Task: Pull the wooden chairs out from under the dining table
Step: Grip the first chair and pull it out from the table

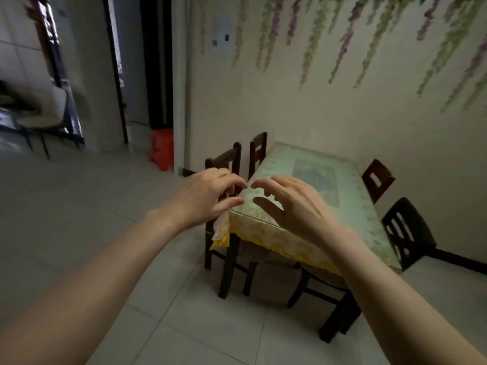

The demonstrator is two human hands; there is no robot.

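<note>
1. Four dark wooden chairs visible, all tucked against the bench (pixel 350 196): two on its left side, nearest chair (pixel 224 160) and farther chair (pixel 258 147); two by the wall, slatted chair (pixel 405 230) and corner chair (pixel 377 177).
2. Left hand (pixel 208 196) and right hand (pixel 292 204) both empty, fingers spread and curled, raised over the bench corner, probably reaching for the nearest chair.
3. Glossy floral cover with yellow fringe draped over the bench; pale tiled floor (pixel 79 206) smooth, likely letting chair legs slide.

Bare floor (pixel 79 206) lies open left of the table (pixel 303 225); chairs (pixel 226 159) crowd its sides.
</note>
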